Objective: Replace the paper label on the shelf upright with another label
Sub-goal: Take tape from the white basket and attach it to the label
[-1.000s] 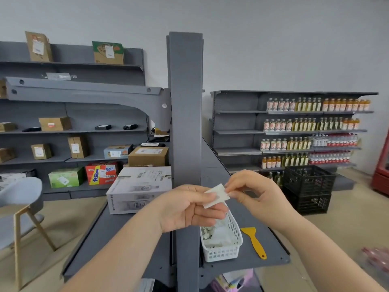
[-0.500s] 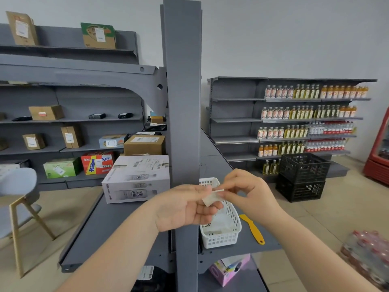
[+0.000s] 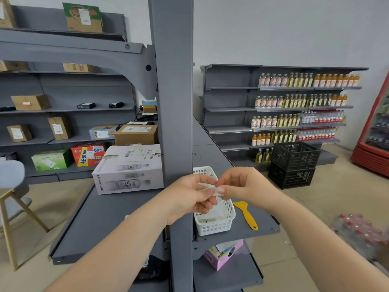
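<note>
The grey shelf upright (image 3: pixel 174 102) rises straight through the middle of the view, and its visible face carries no label. In front of it, at waist height, my left hand (image 3: pixel 189 197) and my right hand (image 3: pixel 240 186) pinch a small white paper label (image 3: pixel 211 189) between their fingertips. The label is seen nearly edge-on and is mostly hidden by the fingers. Just below the hands stands a white plastic basket (image 3: pixel 219 226) holding bits of paper, and a yellow scraper (image 3: pixel 246 213) lies to its right on the shelf.
A white carton (image 3: pixel 128 169) and brown boxes sit on the left shelf board (image 3: pixel 101 220). Black crates (image 3: pixel 293 164) stand on the floor to the right, before shelves of bottles (image 3: pixel 294 102). A pink box (image 3: pixel 223 253) lies on the lower shelf, a chair (image 3: pixel 12 197) at far left.
The view has dropped and drawn closer to the upright. Both hands kept hold of the label, which has turned from flat-facing to nearly edge-on between the fingertips.
</note>
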A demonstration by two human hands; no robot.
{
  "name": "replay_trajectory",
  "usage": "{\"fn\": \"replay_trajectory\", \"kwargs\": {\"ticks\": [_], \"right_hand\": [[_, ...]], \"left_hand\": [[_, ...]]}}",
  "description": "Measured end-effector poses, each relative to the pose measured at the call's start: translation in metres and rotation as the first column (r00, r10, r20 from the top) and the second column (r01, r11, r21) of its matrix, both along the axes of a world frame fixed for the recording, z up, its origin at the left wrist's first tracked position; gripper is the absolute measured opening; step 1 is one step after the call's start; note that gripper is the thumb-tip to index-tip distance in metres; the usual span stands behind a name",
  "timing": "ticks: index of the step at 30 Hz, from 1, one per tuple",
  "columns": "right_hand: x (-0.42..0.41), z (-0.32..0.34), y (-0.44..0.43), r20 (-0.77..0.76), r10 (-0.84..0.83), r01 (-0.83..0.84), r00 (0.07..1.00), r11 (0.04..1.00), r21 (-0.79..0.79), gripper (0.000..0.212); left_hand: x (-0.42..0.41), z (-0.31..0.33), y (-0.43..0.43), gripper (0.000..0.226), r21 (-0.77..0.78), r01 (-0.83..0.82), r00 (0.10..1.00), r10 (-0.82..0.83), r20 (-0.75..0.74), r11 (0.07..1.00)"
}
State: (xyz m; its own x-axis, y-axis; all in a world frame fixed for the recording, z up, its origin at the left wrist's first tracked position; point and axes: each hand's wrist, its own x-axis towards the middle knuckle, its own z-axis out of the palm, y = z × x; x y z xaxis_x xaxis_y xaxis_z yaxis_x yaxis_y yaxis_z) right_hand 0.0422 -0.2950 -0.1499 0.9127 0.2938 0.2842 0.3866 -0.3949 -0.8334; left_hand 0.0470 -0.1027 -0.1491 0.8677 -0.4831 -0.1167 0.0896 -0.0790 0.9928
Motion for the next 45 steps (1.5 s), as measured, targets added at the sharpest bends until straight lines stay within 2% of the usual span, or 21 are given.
{"fn": "replay_trajectory", "kwargs": {"ticks": [2,4,6,9,13,20,26,30,34,37,40,43,45], "right_hand": [[-0.001,-0.005,0.003,-0.026,0.004,-0.004,1.0,1.0,-0.016,0.014],[-0.003,-0.006,0.001,-0.013,-0.027,0.027,1.0,1.0,-0.009,0.009],[-0.004,-0.004,-0.004,0.044,-0.069,0.07,0.997,0.998,-0.005,0.006],[-0.006,-0.003,-0.01,0.122,-0.124,0.124,0.985,0.992,0.012,0.008],[-0.009,-0.006,-0.014,0.161,-0.15,0.148,0.976,0.989,0.021,0.012],[-0.016,-0.008,-0.012,0.207,-0.137,0.126,0.969,0.99,0.064,0.002],[-0.013,-0.016,-0.013,0.264,-0.132,0.126,0.955,0.991,0.038,0.009],[-0.015,-0.011,-0.02,0.141,-0.055,0.051,0.989,0.998,0.031,0.008],[-0.019,-0.005,-0.025,0.03,-0.009,0.008,1.0,0.998,0.056,0.019],[-0.02,-0.006,-0.024,-0.024,-0.018,0.019,1.0,0.999,0.05,0.009],[-0.019,-0.01,-0.022,-0.088,-0.006,0.01,0.996,0.999,0.046,0.017],[-0.02,-0.012,-0.019,-0.1,-0.003,0.008,0.995,0.999,0.044,0.022],[-0.021,-0.015,-0.016,-0.072,-0.036,0.039,0.997,0.998,0.043,0.016]], "left_hand": [[0.0,-0.002,-0.003,0.026,0.038,-0.004,1.0,0.003,0.026,0.999],[0.001,-0.004,-0.005,0.022,0.009,0.001,1.0,-0.002,0.005,1.0],[0.001,-0.004,-0.007,0.013,-0.067,0.032,0.997,-0.036,-0.063,0.997],[0.0,-0.003,-0.01,0.025,-0.167,0.051,0.973,-0.087,-0.216,0.985],[0.0,-0.001,-0.012,0.028,-0.137,0.085,0.955,-0.12,-0.27,0.987],[0.001,0.001,-0.015,0.024,-0.115,0.117,0.956,-0.143,-0.258,0.986],[-0.001,-0.001,-0.015,0.021,-0.041,0.114,0.966,-0.12,-0.229,0.993],[-0.004,-0.003,-0.018,0.018,0.002,0.072,0.979,-0.07,-0.193,0.997],[-0.004,-0.005,-0.02,0.015,0.01,0.044,0.984,-0.042,-0.176,0.999],[-0.005,-0.008,-0.024,0.015,0.079,0.036,0.991,-0.026,-0.135,0.996],[-0.006,-0.01,-0.026,0.019,0.152,0.02,0.998,-0.01,-0.062,0.988],[-0.008,-0.011,-0.029,0.021,0.202,-0.003,1.0,0.003,0.001,0.979],[-0.009,-0.012,-0.031,0.023,0.225,-0.032,0.999,0.022,0.043,0.974]]}}
